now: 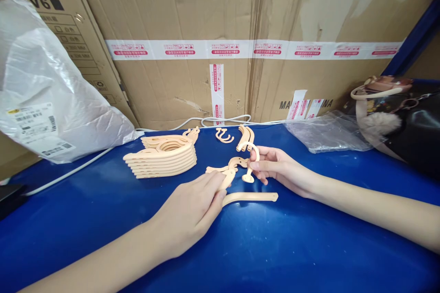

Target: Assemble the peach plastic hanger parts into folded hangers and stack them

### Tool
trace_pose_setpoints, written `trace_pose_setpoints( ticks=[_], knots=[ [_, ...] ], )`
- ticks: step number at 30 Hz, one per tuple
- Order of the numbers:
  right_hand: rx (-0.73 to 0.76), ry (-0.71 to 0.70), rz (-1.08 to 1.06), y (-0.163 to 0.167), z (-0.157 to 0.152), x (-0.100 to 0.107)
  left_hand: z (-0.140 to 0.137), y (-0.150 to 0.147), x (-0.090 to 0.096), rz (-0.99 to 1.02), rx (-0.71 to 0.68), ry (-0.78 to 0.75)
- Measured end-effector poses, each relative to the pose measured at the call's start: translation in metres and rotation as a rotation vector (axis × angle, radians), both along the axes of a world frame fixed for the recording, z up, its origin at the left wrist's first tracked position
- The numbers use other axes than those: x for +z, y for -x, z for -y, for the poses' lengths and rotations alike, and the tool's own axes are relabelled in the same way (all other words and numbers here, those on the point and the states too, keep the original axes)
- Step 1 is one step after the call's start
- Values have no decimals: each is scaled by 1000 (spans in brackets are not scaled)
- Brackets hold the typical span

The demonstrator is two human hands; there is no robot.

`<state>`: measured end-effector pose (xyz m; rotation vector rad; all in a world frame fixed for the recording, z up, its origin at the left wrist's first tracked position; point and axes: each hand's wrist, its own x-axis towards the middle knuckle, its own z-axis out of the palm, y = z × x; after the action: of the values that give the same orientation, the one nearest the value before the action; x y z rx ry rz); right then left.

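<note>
My left hand (194,208) is closed on a beige plastic hanger piece (227,178), whose rounded end with a hole pokes out past the fingers. A long beige hanger arm (254,197) extends right from beside my thumb; whether it joins the held piece cannot be seen. My right hand (280,169) pinches a beige hanger hook (248,177), its curve up and its flat round foot down, a little right of the left hand's piece. Behind both hands lies another curved beige hanger part (237,161), partly covered by the fingers.
A stack of several beige folding hangers (165,160) stands on the blue table (292,242). Farther back lie loose hooks (224,136), arm pieces (244,136) and small parts (192,134). Around are a white parcel bag (58,96), a cable (72,171), clear plastic (323,132) and cardboard boxes (182,13).
</note>
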<state>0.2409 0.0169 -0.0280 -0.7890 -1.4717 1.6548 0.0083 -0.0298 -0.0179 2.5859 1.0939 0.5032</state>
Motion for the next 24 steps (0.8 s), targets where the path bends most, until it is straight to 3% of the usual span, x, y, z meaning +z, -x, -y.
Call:
trace_pose_setpoints(
  ticks=[12, 18, 24],
  knots=[
    [-39, 33, 3, -2, -1, -4, 0, -1, -3, -11, -101, -64],
    [22, -4, 12, -3, -1, -4, 3, -1, 1, -23, -138, -63],
    [96, -30, 11, -3, -3, -6, 1, 0, -7, -24, -168, -118]
  ],
)
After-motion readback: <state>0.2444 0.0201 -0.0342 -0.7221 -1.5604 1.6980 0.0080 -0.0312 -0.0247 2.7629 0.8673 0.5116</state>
